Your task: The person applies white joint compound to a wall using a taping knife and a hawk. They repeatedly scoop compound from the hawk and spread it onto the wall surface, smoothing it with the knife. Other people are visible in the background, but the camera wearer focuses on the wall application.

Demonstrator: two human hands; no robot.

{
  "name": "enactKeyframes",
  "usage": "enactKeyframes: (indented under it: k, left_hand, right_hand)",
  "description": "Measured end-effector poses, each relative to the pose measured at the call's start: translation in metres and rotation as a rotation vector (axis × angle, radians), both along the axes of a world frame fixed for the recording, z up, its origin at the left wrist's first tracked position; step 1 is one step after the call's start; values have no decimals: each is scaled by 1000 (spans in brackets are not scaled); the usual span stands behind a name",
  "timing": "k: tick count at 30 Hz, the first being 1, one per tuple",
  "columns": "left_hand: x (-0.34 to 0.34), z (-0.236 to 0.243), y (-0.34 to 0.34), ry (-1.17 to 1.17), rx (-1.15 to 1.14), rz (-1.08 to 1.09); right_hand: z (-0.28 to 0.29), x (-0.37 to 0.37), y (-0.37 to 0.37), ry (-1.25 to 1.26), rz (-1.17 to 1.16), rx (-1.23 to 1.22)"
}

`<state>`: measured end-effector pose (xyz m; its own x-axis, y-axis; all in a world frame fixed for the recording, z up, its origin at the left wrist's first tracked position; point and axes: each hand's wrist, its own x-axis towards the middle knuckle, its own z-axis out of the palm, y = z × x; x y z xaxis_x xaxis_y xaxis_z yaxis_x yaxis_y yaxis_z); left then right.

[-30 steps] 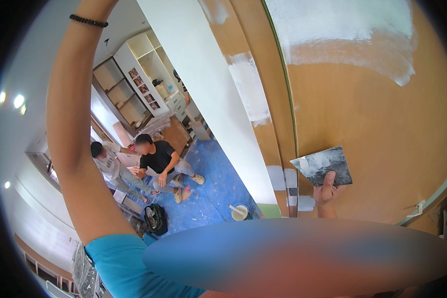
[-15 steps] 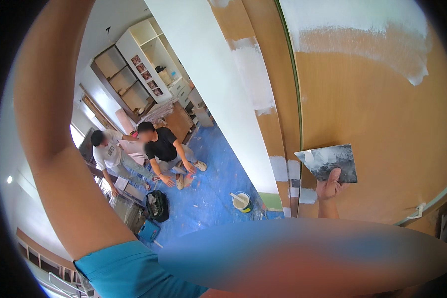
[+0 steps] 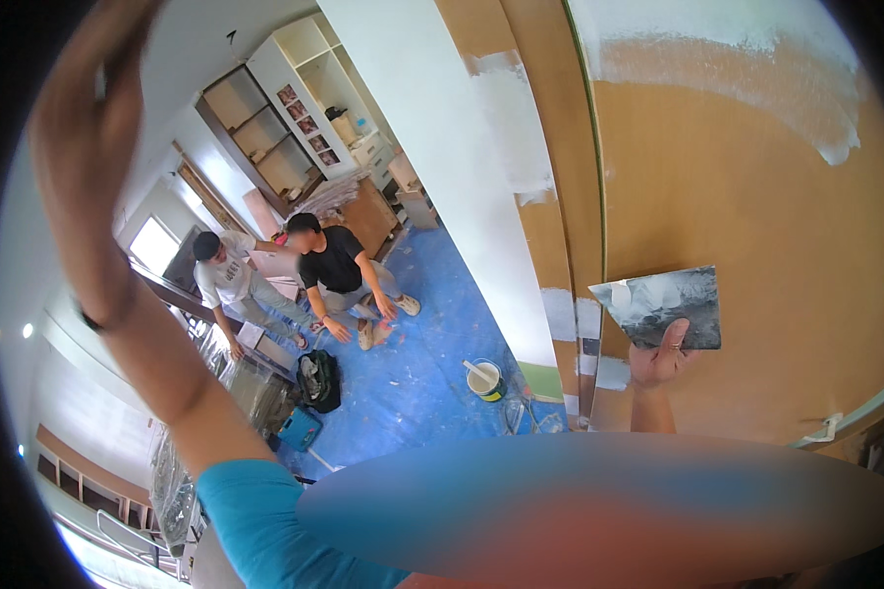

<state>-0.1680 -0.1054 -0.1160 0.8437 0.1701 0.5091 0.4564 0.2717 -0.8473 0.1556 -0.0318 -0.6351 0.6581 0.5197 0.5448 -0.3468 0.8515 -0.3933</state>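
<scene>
My right hand (image 3: 658, 358) reaches out low against the brown board wall (image 3: 756, 196) and grips a square metal plate (image 3: 663, 304) smeared with white and grey filler, held flat near the wall. My left hand (image 3: 93, 147) is raised high at the left, close to the camera and blurred, with a dark band (image 3: 90, 319) on the wrist. I cannot tell whether its fingers hold anything. White filler patches (image 3: 717, 49) cover the top of the wall and the board seams (image 3: 511, 128).
Far below, two people (image 3: 339, 280) crouch on a blue floor sheet (image 3: 432, 324). A white bucket (image 3: 484, 378) with a tool in it, a black bag (image 3: 319, 378) and a small blue box (image 3: 300, 429) lie there. Open shelving (image 3: 295, 108) stands behind.
My left arm has come down and swung nearer the camera, so the wrist band sits much lower in the picture. My right hand keeps the plate and has barely shifted.
</scene>
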Motion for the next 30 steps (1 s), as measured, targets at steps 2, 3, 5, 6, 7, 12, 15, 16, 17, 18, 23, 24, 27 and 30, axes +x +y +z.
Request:
enactKeyframes:
  k: [2,3,5,6,7,12,15,16,17,18,23,24,27,30]
  left_hand:
    - [-24,-100,3,-482,-419,-485]
    - [-27,-149,6,-612,-614,-683]
    - [-22,-237,10,-671,-830,-759]
    - [-15,-278,12,-797,-888,-825]
    - [-4,-316,10,-876,-973,-886]
    - [47,-421,2,-947,-1177,-1337]
    - [47,-441,-7,-858,-1303,-1212]
    - [40,-446,-8,-847,-1310,-1097]
    - [33,-451,-8,-814,-1336,-940]
    - [25,-457,-6,-828,-1344,-837]
    - [-23,-486,7,-806,-1291,-376]
    - [-23,-492,12,-1008,-1279,-614]
    - [-3,-495,8,-2186,-974,-1247]
    - [11,-472,-5,-2512,-961,-1753]
  right_hand:
    - [21,-7,-18,42,191,135]
    - [31,-18,-29,29,264,155]
    - [46,-46,-50,99,442,49]
    - [52,-58,-55,53,473,24]
    - [55,-69,-57,28,516,-58]
    - [51,-84,-54,113,1036,-407]
    - [49,-90,-42,211,1099,-660]
    - [50,-94,-40,182,1106,-616]
    - [52,-96,-39,167,1079,-638]
    - [56,-97,-39,153,1049,-658]
    - [70,-93,-39,148,915,-576]
    - [69,-93,-38,110,842,-487]
    - [66,-93,-33,29,555,-436]
    - [60,-92,-29,-288,178,-253]
